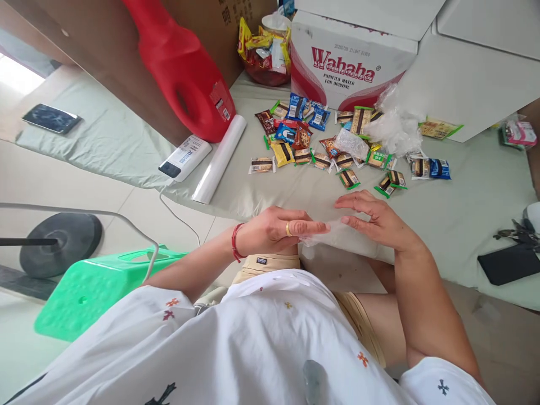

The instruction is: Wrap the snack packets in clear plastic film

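White cotton T-shirt with small cross prints fills the bottom, closest to camera. Just beyond it, thin clear plastic film hangs between the two hands, over the lap and near edge of the pale green cloth-covered surface.

Left hand: back up, wrist fairly straight, fingers nearly straight and together, pointing right, pinching the film near the fingertips; thumb hidden. Gold ring on a finger, red cord bracelet at wrist. Right hand: wrist bent inward, pointing left, digits parted and loosely curved, gap between them; can't tell if it grips the film. Both forearms angle in from the sides, right elbow bent.

Ahead of the hands: scattered small wrapped snacks, crumpled clear plastic bags at their right. Behind, white-and-red cardboard water box. Left: white plastic roll beside red plastic jug. Farther left, black phone; far right, black flat pouch. Green plastic stool lower left.
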The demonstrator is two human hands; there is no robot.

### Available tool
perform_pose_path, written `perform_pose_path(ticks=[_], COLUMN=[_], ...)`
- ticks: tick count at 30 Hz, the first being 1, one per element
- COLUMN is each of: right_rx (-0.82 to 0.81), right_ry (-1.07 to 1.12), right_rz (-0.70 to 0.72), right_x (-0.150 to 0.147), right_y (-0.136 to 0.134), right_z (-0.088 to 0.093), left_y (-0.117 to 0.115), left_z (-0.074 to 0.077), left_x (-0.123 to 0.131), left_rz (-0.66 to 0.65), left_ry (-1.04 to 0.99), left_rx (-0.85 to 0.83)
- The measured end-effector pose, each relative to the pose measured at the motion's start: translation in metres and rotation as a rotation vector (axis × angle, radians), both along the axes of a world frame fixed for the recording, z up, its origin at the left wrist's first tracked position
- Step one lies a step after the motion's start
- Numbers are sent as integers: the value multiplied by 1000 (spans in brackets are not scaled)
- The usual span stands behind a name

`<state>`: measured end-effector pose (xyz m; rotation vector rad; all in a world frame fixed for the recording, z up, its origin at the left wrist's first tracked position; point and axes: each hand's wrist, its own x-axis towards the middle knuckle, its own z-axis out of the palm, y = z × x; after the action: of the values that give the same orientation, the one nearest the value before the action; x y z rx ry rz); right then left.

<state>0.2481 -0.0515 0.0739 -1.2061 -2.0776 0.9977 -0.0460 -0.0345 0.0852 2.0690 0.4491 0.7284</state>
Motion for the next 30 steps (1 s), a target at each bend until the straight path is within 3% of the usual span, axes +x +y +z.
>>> perform_pose_path(ticks=[5,10,14,17,19,23,26,30], right_rx=[-86,-172,-267,-333,-345,-320,-280,-194], right_ry=[-31,95,238,340,408,570,660,691], right_rz=[104,-103,-203,-270,-359,-586,-680,-798], right_x=[-11,-8,-1,2,3,5,4,0], right_y=[0,-6,-15,-23,-28,-33,-33,-34], right_z=[-11,-19,-18,-20,-24,-35,-41,-42], left_y=[-2,1,10,18,19,12,7,8], left_z=[-8,-23,-43,-58,-64,-67,-68,-74], left_x=[-1,-4,-8,-9,-7,0,7,15], left_rz=[25,77,234,299,317,321,359,555], left_ry=[-24,38,146,124,1,-362,-485,-454], left_rx=[25,63,29,-85,-213,-626,-887,-918])
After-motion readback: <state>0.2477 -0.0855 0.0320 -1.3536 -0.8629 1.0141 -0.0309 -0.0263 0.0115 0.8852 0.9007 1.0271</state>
